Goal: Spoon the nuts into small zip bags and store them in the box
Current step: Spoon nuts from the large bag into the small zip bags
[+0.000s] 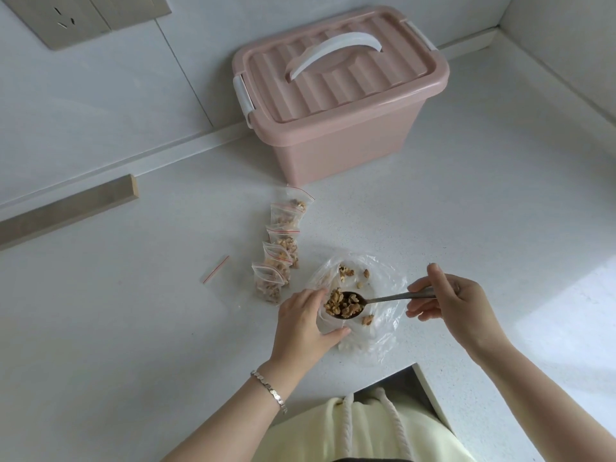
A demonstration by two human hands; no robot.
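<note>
My right hand (446,303) grips the handle of a metal spoon (390,298) whose bowl is heaped with walnut pieces (343,305). My left hand (306,323) holds a small clear zip bag (328,320) open right at the spoon's tip. Both hover over a large clear plastic bag (383,328) lying flat with a few loose nuts (346,271) on it. Several filled small zip bags (280,248) lie in a row to the left. The pink storage box (336,141) stands at the back, lid on, white handle down.
An empty small zip bag with a red strip (215,271) lies left of the filled row. A wooden strip (66,208) runs along the wall at left. The white counter's front edge has a notch (400,378) near my body.
</note>
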